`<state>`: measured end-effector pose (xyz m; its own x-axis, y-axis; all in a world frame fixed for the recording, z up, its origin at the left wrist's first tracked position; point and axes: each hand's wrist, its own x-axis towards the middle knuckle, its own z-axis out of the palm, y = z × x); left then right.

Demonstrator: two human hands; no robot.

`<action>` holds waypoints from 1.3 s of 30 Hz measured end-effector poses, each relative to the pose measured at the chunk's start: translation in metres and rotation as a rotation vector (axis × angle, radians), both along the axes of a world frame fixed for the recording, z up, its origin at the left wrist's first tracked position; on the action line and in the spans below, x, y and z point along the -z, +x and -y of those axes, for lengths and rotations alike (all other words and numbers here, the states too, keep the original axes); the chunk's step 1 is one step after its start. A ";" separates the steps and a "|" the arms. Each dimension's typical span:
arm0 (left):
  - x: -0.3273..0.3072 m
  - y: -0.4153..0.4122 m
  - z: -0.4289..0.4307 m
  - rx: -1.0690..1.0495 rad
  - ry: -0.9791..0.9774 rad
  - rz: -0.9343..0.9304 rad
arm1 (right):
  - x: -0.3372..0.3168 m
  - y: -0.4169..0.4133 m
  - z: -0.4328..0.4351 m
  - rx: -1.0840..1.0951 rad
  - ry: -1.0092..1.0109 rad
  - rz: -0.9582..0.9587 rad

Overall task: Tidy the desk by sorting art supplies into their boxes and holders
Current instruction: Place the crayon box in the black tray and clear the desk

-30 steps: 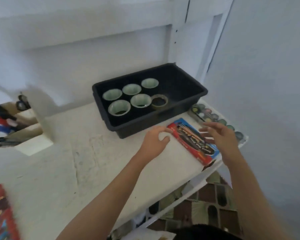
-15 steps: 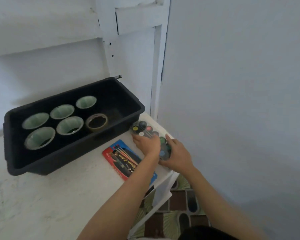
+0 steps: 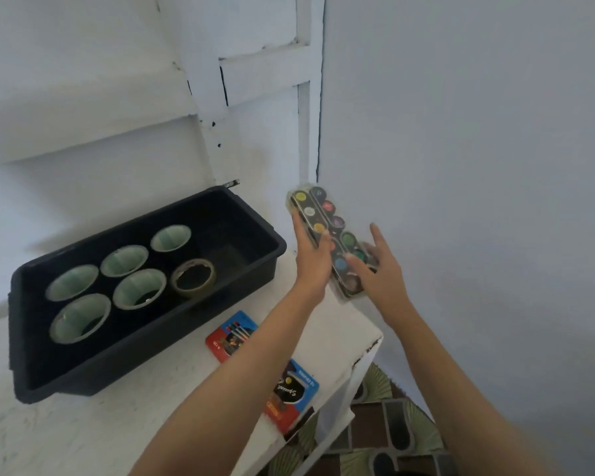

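- I see the left hand [image 3: 311, 261] curled around the left edge of the paint palette [image 3: 337, 223], holding it tilted in the air above the desk [image 3: 83, 434] corner.
- My right hand [image 3: 383, 273] is spread, fingers straight, with its thumb touching the palette's lower end.
- Left of both hands sits a black tray [image 3: 134, 355] holding pale tape rolls [image 3: 140, 288] and one brown roll [image 3: 193, 278].
- Under the left forearm a red and blue box [image 3: 236, 334] lies flat on the desk.
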<state>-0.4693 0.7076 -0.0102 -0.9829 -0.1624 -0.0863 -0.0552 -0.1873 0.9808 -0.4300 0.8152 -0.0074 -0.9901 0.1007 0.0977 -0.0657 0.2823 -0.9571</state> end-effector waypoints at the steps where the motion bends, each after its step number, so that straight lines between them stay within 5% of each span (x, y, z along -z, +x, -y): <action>1: -0.006 -0.005 0.010 -0.037 0.005 -0.011 | -0.009 -0.008 0.008 -0.008 -0.047 -0.011; 5: -0.016 -0.022 0.060 -0.221 0.097 0.028 | -0.025 -0.046 0.046 0.010 -0.113 -0.041; 11: -0.012 -0.038 0.154 -0.393 0.111 0.097 | -0.017 -0.110 0.122 -0.214 0.277 -0.101; 17: 0.007 -0.055 0.194 -0.317 0.052 0.173 | 0.014 -0.138 0.160 -0.385 0.570 -0.040; 25: 0.040 -0.076 0.177 -0.277 0.133 0.361 | 0.037 -0.137 0.162 -0.170 0.543 -0.168; 31: 0.051 -0.090 0.172 -0.204 -0.174 0.524 | 0.042 -0.141 0.164 -0.152 0.556 -0.205; 39: 0.060 -0.104 0.178 -0.220 -0.132 0.681 | 0.042 -0.140 0.161 -0.161 0.540 -0.230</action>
